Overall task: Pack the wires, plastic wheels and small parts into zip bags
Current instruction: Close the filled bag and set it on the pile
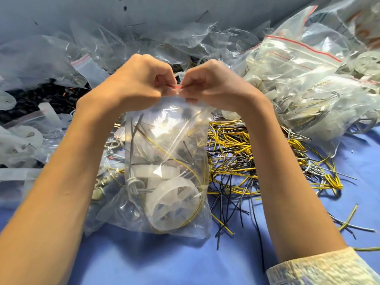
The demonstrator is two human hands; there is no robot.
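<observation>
The left grip (141, 79) and right grip (213, 85) meet knuckle to knuckle, each pinching the red zip strip (178, 86) of a clear zip bag (164, 145). The bag hangs below both grips, its bottom resting on the blue bench (164, 262). Inside lie a white plastic wheel (174, 204), a knotted grey wire (132, 182) and thin yellow wire. Below and right of the right grip sprawl loose wires (236, 157) — yellow and black — with filled bags (304, 83) farther right.
</observation>
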